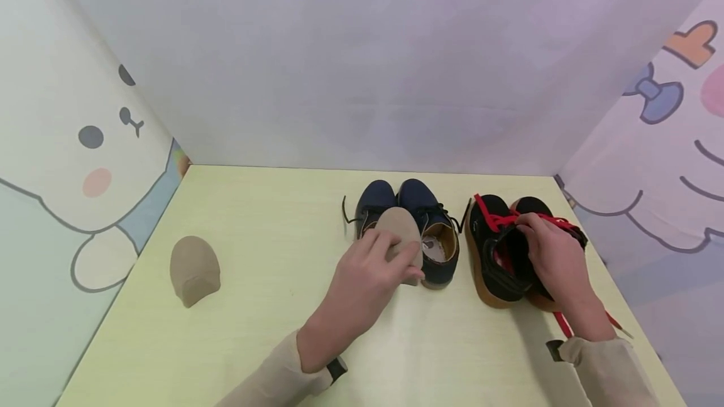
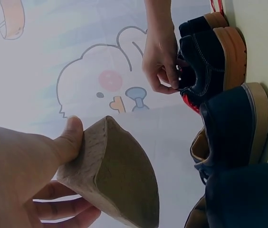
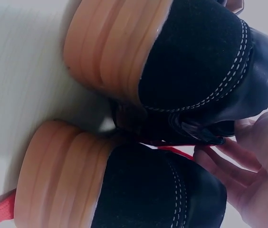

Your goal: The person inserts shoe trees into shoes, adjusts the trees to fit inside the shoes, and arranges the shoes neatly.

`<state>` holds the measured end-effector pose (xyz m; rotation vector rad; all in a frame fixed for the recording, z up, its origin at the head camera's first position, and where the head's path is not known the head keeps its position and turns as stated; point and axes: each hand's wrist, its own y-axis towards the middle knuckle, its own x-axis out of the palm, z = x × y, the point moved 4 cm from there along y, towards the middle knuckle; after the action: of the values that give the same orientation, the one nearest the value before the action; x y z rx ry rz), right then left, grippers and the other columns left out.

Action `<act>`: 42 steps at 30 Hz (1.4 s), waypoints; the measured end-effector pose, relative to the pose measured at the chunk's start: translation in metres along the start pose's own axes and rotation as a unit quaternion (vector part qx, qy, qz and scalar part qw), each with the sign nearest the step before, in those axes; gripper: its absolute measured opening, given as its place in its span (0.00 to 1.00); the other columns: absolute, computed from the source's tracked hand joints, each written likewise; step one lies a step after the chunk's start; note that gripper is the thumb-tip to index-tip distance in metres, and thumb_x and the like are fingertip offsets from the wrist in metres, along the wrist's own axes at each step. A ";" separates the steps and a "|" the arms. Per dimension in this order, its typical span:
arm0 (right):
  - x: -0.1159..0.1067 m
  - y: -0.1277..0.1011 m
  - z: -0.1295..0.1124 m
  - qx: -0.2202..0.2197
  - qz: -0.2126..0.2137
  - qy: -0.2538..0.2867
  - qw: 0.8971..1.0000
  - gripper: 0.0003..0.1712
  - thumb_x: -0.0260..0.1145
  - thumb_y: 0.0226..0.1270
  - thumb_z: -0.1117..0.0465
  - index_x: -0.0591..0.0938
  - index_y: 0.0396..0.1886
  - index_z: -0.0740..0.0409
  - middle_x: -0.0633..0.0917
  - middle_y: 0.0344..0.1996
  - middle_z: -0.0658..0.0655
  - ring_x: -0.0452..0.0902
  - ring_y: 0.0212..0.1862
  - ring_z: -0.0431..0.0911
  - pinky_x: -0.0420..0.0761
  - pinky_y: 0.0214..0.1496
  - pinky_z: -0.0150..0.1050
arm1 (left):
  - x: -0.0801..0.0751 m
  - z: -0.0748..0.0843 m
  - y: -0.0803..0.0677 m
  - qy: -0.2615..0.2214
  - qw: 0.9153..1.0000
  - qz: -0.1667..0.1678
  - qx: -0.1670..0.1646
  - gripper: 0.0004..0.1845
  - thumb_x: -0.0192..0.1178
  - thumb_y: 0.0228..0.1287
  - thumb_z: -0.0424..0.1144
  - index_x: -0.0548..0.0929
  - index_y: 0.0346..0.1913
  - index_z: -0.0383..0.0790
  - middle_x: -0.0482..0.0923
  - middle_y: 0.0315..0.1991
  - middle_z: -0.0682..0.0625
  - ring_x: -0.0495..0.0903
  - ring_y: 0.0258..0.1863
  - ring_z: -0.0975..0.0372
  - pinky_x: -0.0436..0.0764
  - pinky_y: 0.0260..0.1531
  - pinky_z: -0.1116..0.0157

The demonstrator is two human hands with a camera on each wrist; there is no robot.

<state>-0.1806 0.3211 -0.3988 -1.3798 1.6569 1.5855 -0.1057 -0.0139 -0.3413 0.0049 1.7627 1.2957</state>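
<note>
Tan domed shoe insert [image 1: 403, 238], cork-textured underside

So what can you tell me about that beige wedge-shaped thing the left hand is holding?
The beige shoe insert is a rounded, toe-shaped form, smooth on its domed top and rough, cork-like along its flat cut end in the left wrist view. The left hand grips it, thumb on one side and fingers underneath, holding it over the nearer of the navy blue shoes. A matching insert lies apart on the pale yellow table.
</note>
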 end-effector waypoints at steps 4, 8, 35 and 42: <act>-0.001 0.002 0.001 0.005 -0.002 0.001 1.000 0.09 0.70 0.69 0.69 0.81 0.45 0.55 0.87 0.29 0.60 0.73 0.23 0.50 0.75 0.28 0.51 | 0.006 0.006 0.003 -0.003 1.000 -0.012 0.011 0.23 0.46 0.79 0.59 0.86 0.43 0.49 0.81 0.36 0.51 0.80 0.36 0.61 0.84 0.38 0.68; -0.002 0.003 0.002 0.015 -0.006 0.006 1.000 0.07 0.70 0.70 0.68 0.82 0.44 0.55 0.87 0.29 0.60 0.76 0.25 0.52 0.76 0.31 0.56 | 0.012 0.012 0.006 -0.002 1.000 -0.016 0.015 0.20 0.52 0.76 0.60 0.86 0.42 0.51 0.80 0.35 0.53 0.80 0.37 0.61 0.84 0.37 0.68; -0.004 0.005 0.005 -0.019 -0.010 0.017 1.000 0.09 0.72 0.67 0.69 0.85 0.43 0.53 0.88 0.29 0.57 0.76 0.24 0.47 0.75 0.28 0.49 | 0.061 0.065 0.026 -0.055 0.996 -0.037 0.062 0.17 0.57 0.73 0.62 0.87 0.48 0.57 0.78 0.38 0.58 0.75 0.39 0.68 0.80 0.40 0.74; -0.005 0.005 0.008 -0.015 -0.012 0.018 1.000 0.09 0.73 0.67 0.67 0.86 0.42 0.51 0.89 0.30 0.54 0.76 0.25 0.45 0.75 0.30 0.44 | 0.070 0.084 0.033 -0.053 0.994 -0.043 0.084 0.18 0.54 0.75 0.63 0.88 0.52 0.60 0.79 0.38 0.59 0.75 0.39 0.70 0.80 0.37 0.75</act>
<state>-0.1854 0.3292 -0.3946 -1.4462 1.6369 1.5857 -0.1066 0.0980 -0.3646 0.0913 1.7559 1.0637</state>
